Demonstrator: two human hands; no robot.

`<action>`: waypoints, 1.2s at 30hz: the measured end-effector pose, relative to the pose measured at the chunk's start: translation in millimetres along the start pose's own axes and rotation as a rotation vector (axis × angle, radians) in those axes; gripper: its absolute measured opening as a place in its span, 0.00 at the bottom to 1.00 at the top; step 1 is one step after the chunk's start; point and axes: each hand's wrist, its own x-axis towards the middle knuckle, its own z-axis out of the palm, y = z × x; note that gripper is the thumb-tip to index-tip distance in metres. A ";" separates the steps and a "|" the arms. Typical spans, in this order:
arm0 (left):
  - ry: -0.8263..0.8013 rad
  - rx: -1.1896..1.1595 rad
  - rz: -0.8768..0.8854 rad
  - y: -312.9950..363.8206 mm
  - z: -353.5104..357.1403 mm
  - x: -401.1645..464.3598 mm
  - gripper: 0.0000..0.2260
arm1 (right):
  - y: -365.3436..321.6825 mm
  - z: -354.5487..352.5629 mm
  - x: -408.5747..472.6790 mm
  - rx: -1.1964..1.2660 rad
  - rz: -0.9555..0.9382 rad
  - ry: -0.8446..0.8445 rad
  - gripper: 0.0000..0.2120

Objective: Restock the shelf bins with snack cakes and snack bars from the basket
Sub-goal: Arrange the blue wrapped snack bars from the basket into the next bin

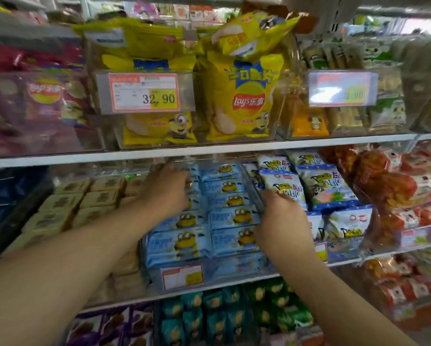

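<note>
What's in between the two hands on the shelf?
In the head view, stacked blue snack packs with yellow cartoon figures fill the bin between the left hand and the right hand.

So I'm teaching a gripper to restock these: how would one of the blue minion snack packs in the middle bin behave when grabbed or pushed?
The blue minion snack packs look like glossy film wrappers, so probably slippery and crinkly. They lie flat in neat rows, so likely light and softly stiff, unlikely to roll. Pushed, as the left hand seems to do, they would probably slide against the bin wall.
</note>
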 end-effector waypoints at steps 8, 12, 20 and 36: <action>-0.104 -0.018 -0.025 4.8 13.5 -12.0 0.24 | 2.8 6.8 2.3 0.023 -0.021 0.025 0.22; -0.100 -0.057 -0.010 2.8 13.6 -23.9 0.26 | 1.9 6.7 0.0 0.056 -0.038 0.026 0.24; 0.088 -0.282 0.067 -0.2 -2.0 -93.3 0.24 | -2.1 -0.2 -4.2 0.010 -0.032 -0.022 0.22; -0.249 -0.355 -0.385 -73.0 184.3 -374.6 0.28 | 46.1 149.4 -268.8 0.043 0.062 -0.604 0.14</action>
